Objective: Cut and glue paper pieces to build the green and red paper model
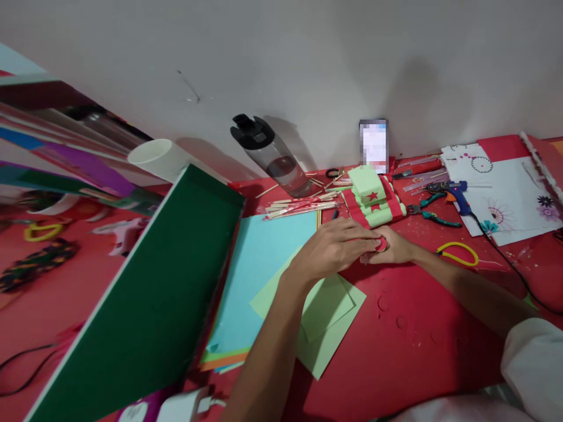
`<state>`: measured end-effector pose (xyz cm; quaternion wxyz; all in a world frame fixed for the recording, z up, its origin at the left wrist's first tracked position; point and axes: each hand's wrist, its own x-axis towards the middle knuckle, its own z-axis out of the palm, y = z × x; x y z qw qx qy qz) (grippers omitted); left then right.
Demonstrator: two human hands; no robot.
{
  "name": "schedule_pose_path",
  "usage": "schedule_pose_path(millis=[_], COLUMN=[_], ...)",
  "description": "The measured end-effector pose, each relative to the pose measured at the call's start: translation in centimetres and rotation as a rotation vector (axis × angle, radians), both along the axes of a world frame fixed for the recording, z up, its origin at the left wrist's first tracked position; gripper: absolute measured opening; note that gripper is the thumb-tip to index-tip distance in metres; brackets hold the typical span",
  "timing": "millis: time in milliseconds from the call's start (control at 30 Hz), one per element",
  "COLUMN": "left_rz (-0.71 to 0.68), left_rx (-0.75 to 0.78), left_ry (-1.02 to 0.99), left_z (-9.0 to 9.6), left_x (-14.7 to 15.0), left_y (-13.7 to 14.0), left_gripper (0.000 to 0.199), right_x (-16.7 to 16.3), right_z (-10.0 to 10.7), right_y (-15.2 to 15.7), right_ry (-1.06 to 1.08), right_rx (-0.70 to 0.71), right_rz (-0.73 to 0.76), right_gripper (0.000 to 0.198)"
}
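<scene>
- A starred box [368,184], pale green with red stars, stands on the red counter [422,346] beside the wall [308,64]; every place below is told from this box.
- Just in front of the box, toward the wearer, a small red round piece [382,244] sits where the two hands meet, lifted by them.
- The right hand [394,246], in front of the box and slightly to its right, has its grip closed around the red round piece.
- The left hand [336,247], in front of the box and to its left, reaches across with fingers together, their tips at the red round piece; whether this grip is pinching it, I cannot tell.
- Pale green rolls [382,217] lie against the front of the box.
- Behind the box a phone [374,143] leans on the wall, its screen blurred out.
- To the left of the box are wrapped sticks [303,205] and, past them, a water bottle [281,161] with a black lid.
- Further left stands a dark green board [167,281].
- In front and left of the box lie light blue paper [264,246] and pale green sheets [328,302], partly under the left arm.
- To the right of the box lie pliers [442,220], a blue glue gun [457,196] and a flowered white sheet [505,187].
</scene>
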<state>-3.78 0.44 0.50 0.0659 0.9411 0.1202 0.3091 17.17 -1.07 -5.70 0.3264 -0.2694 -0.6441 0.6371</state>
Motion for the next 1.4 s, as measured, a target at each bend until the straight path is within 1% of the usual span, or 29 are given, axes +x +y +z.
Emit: schedule_pose_path(millis=[233, 400, 567, 767, 833, 900, 1000, 1200, 1333, 1400], left_rz=[0.030, 0.014, 0.011, 0.005, 0.000, -0.012, -0.032, -0.015, -0.032, -0.043], left_rx=[0.004, 0.031, 0.021, 0.021, 0.025, 0.023, 0.004, -0.013, 0.005, 0.010], left_ry=[-0.001, -0.018, -0.012, -0.027, -0.048, -0.062, -0.038, 0.039, 0.023, 0.016], left_z=[0.1, 0.1, 0.0, 0.3, 0.6, 0.9, 1.1, 1.0, 1.1, 1.1], left_x=[-0.4, -0.2, -0.1, -0.1, -0.1, -0.2, -0.2, -0.4, -0.4, -0.3], left_y=[0.0, -0.1, -0.1, -0.1, -0.1, -0.1, -0.1, -0.2, -0.2, -0.2], left_gripper=[0.025, 0.028, 0.030, 0.034, 0.031, 0.023, 0.016, 0.019, 0.018, 0.017], right_x=[0.0, -0.1, -0.1, -0.1, -0.1, -0.1, 0.0, 0.1, 0.1, 0.2], right_z=[0.4, 0.0, -0.4, -0.3, -0.1, 0.0, 0.2, 0.1, -0.1, -0.3], right_y=[-0.1, 0.0, 0.0, 0.0, 0.1, 0.1, 0.1, 0.3, 0.3, 0.4], right_ry=[-0.029, -0.007, 0.004, 0.014, 0.014, 0.009, 0.001, -0.023, -0.010, -0.013], right_rx=[0.030, 0.018, 0.001, -0.006, -0.005, -0.002, 0.004, -0.006, 0.035, 0.037], right_rz=[-0.051, -0.005, -0.008, -0.007, -0.023, -0.031, -0.012, -0.004, -0.008, -0.004], right_gripper=[0.034, 0.036, 0.035, 0.033, 0.032, 0.032, 0.037, 0.043, 0.046, 0.044])
